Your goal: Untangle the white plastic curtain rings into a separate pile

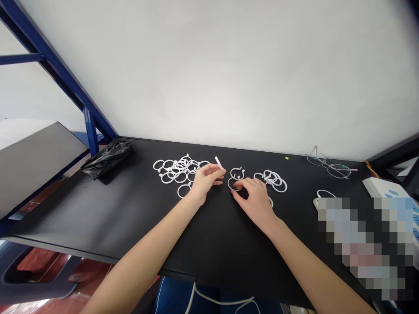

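Note:
My left hand (206, 179) pinches a small white stick (218, 162) between thumb and fingers, just right of a heap of several white plastic rings (176, 171). My right hand (253, 198) rests on the black table (131, 218) with its fingertips pressed on a clear ring (234, 184). Another clear ring (237, 173) lies just behind it. A second cluster of white rings (273, 179) lies to the right of my right hand.
A crumpled black plastic bag (106, 159) sits at the table's back left. Spectacles (329, 165) lie at the back right by the white wall. A blue metal frame (65, 83) and a grey shelf (32, 161) stand to the left. A white box (382, 186) is far right.

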Motion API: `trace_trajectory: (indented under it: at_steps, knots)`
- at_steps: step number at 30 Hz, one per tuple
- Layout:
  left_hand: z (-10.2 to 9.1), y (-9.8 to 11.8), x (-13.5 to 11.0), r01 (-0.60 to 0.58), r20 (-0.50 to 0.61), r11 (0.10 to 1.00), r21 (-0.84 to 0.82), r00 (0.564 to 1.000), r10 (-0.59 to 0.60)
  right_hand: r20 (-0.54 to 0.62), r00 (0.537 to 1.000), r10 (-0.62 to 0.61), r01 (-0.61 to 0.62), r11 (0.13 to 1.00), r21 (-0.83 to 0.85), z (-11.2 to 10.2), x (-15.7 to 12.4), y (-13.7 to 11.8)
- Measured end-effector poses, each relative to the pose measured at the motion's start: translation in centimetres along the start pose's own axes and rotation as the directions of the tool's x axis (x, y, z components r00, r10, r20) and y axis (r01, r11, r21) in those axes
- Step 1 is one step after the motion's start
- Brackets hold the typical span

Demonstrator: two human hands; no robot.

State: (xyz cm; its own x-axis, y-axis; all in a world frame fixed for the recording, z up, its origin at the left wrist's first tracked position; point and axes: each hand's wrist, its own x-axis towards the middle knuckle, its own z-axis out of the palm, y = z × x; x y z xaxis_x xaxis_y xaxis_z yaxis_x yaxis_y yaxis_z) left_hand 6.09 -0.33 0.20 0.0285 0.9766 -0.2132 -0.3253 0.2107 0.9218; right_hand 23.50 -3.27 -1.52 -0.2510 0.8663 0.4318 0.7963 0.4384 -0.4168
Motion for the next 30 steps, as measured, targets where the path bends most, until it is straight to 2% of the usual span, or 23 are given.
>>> trace_trajectory:
  at_steps: [4,13,16,20,23,30]
  knots:
    - [-0.1,0.1,0.1,0.011,-0.073,0.995,-0.094,0.997,-0.018,0.016,1.0,0.012,-0.012,1.0,-0.011,-0.1,0.0,-0.2]
    - [-0.3,0.3,0.6,0.068,-0.126,0.961,-0.266,0.987,-0.105,0.038,0.999,0.008,-0.009,1.0,0.004,-0.1,-0.1,-0.2]
    - [-0.5,0.7,0.8,0.096,-0.144,0.884,-0.457,0.973,-0.18,0.035,0.999,0.023,-0.024,1.0,0.007,-0.1,-0.1,-0.4]
    - [-0.6,1.1,0.7,0.044,-0.186,0.753,-0.657,0.958,-0.218,0.029,0.998,0.053,-0.054,0.998,0.038,-0.3,-0.1,-0.6]
    - [-0.3,1.2,0.4,0.048,-0.16,0.728,-0.684,0.964,-0.214,0.004,0.999,0.053,-0.053,0.997,0.064,-0.3,0.0,-0.6]
    - [-0.1,0.9,0.1,0.015,-0.094,0.771,-0.636,0.991,-0.097,-0.122,0.992,0.032,-0.015,0.99,0.137,-0.3,0.1,-0.6]
